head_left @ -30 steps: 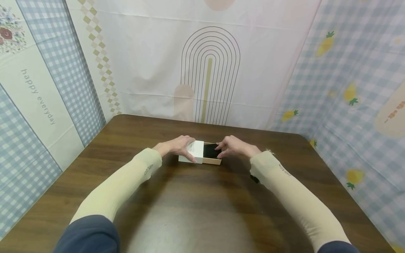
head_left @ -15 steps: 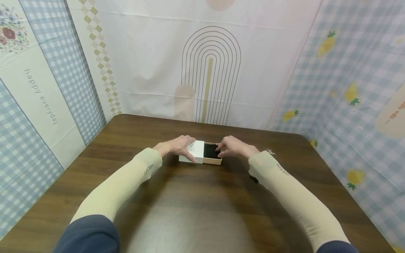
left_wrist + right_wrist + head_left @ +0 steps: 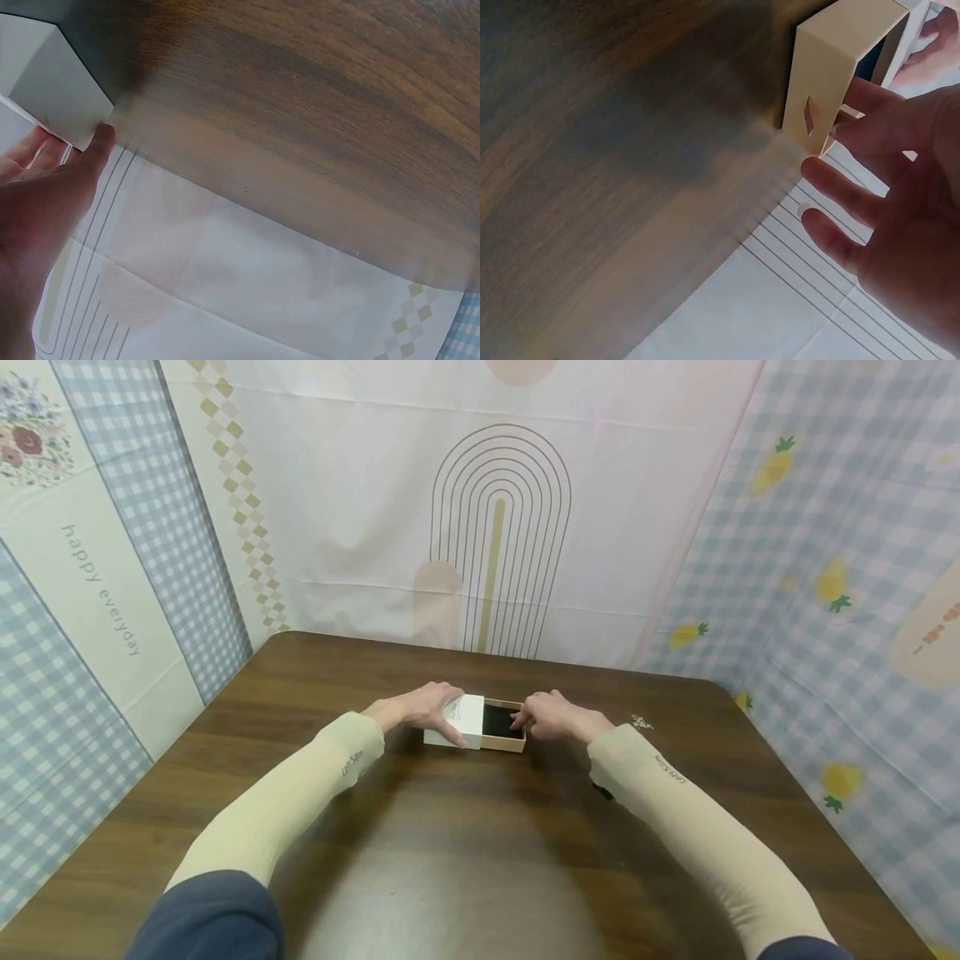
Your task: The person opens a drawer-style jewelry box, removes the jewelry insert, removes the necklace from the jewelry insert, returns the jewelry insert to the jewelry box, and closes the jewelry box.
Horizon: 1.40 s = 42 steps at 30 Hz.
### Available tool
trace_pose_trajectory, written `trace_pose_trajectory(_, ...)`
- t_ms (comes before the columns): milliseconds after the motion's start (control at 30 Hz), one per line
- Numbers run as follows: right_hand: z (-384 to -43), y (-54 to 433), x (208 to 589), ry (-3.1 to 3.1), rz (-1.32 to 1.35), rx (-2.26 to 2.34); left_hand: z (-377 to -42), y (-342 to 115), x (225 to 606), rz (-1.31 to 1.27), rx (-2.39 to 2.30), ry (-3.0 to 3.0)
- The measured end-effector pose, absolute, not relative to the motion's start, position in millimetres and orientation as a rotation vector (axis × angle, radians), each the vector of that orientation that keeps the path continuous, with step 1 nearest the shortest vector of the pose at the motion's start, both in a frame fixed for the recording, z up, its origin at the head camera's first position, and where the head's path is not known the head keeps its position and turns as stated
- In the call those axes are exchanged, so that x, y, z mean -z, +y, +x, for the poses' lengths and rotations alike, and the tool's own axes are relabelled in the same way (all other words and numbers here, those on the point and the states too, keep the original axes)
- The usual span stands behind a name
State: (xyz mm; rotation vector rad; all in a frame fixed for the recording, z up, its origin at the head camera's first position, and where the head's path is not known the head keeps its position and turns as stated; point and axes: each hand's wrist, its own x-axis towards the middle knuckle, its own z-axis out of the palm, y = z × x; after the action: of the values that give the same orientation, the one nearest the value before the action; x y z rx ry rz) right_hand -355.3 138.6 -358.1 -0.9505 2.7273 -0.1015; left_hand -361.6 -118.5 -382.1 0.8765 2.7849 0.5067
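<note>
A white box sleeve (image 3: 471, 714) lies on the table, its cream inner tray (image 3: 504, 744) slid partway out to the right. Something flat and black (image 3: 498, 720) lies inside the tray. My left hand (image 3: 427, 704) grips the sleeve from above, thumb on the near side and fingers on the far side. At the tray's right end is my right hand (image 3: 553, 716), its thumb and forefinger reaching in over the rim. In the right wrist view the other fingers (image 3: 844, 191) curl outside the tray's end wall, which has a small slot. The fingertips inside the tray are partly hidden.
A small silvery cluster (image 3: 641, 722) lies on the brown table (image 3: 465, 852) beyond the right forearm. Under the right sleeve's edge a small black thing (image 3: 602, 791) shows, too hidden to tell. Patterned cloths hang behind the table and at both sides.
My right hand's fingers have drawn closer together and curled at the tray's end. The right forearm has shifted slightly, uncovering more of the silvery cluster. My left hand and the sleeve stay put.
</note>
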Motion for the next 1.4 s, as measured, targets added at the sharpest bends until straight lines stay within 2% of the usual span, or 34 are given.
trace_pose_trajectory(533, -359.6, 134.9, 354.8, 2.746, -0.908, 0.314, -364.0, -120.1, 379.1, 0.880, -0.518, 2.786)
trace_pose_trajectory(733, -364.2, 135.9, 353.2, 2.971, -0.711, 0.365, -365.1, -117.0, 379.1, 0.894, -0.512, 2.776)
trace_pose_trajectory(900, -364.8, 140.0, 360.3, 2.838, -0.552, 0.366, -364.4, -116.9, 381.6, 0.902, -0.503, 2.764)
trace_pose_trajectory(1400, -367.3, 147.5, 367.3, 2.650, -0.500, 0.621, -365.0, -117.6, 383.1, 0.913, -0.480, 2.776)
